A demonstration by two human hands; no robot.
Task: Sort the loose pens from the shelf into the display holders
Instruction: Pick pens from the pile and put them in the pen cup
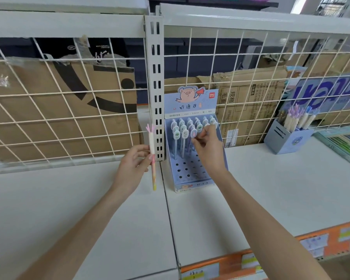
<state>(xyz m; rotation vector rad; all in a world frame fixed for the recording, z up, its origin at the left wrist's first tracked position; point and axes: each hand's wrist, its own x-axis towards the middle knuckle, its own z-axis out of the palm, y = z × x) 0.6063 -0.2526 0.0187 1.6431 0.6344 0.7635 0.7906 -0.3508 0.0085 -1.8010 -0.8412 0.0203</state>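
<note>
You're at a white shelf w/ a wire grid behind it and cardboard boxes beyond. The pig holder stands mid-shelf by the upright; a blue cup of tufted pens sits far right. Step in hand, I judge: seating a pen in the pig holder. Your right hand pinches a cap-top pen among the rows. Your left hand grips a pink tufted pen, upright, left of the holder. Next: prob. carry that one to the cup, since it matches those.
</note>
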